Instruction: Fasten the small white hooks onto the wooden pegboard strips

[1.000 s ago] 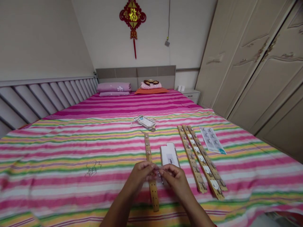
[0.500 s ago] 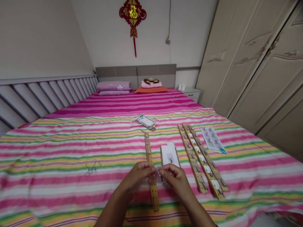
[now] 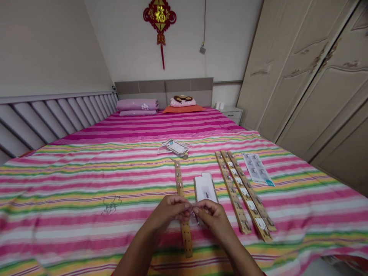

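Observation:
Over the near part of a wooden strip with holes [image 3: 187, 239], my left hand [image 3: 172, 208] is closed in a pinch. My right hand [image 3: 209, 212], also pinching, almost meets it. Between them is a small clear plastic bag [image 3: 193, 219] with something shiny and metallic in it; its exact kind is too small to tell. Several small metal pieces sit along the strip's far half. Just beyond my right hand lies a white card-like box [image 3: 206, 186] with a small picture on it.
Three more wooden strips [image 3: 244, 188] carrying metal and white pieces lie to the right, beside a printed sheet [image 3: 258, 169]. Farther back is a pile of clear packets [image 3: 176, 147]. Thin loose strands [image 3: 111, 205] lie at left on the striped bedspread [image 3: 71, 191].
My hands have come slightly closer together, and less of the clear bag shows between the fingertips. The strips and the box stay where they were.

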`<state>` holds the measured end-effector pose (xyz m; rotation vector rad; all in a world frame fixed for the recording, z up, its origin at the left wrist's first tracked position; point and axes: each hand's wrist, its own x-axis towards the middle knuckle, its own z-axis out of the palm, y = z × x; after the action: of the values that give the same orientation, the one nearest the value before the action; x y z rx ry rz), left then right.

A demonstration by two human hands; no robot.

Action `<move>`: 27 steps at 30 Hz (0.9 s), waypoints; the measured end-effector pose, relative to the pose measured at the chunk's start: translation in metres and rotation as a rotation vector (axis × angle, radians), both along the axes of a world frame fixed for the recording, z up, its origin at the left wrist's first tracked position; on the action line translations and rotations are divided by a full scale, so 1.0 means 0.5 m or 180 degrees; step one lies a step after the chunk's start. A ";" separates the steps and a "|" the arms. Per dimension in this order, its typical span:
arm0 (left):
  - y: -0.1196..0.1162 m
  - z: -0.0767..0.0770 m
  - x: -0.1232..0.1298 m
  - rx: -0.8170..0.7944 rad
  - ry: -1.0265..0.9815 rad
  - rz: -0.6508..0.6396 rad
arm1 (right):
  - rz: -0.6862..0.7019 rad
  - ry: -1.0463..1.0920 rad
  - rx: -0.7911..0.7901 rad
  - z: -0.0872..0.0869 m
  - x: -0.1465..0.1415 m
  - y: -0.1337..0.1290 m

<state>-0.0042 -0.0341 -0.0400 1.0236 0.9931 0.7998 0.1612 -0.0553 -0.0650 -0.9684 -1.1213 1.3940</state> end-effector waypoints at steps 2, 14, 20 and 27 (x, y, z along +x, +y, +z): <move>0.003 0.003 -0.001 -0.0026 0.0055 -0.0033 | 0.0021 0.0015 -0.0017 0.001 0.001 0.000; 0.003 0.005 -0.011 -0.0387 -0.0257 -0.0231 | 0.0148 0.0333 -0.0090 -0.009 0.001 0.001; -0.006 -0.025 0.006 -0.1123 -0.1024 -0.0355 | 0.0052 0.0172 0.0045 0.000 -0.002 0.000; -0.014 -0.031 0.031 -0.0830 -0.0930 0.0069 | 0.0038 0.0309 0.0080 0.005 -0.003 -0.001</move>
<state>0.0112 -0.0414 -0.0556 0.6517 0.8317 0.7883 0.1599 -0.0556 -0.0626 -0.8681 -1.0712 1.4184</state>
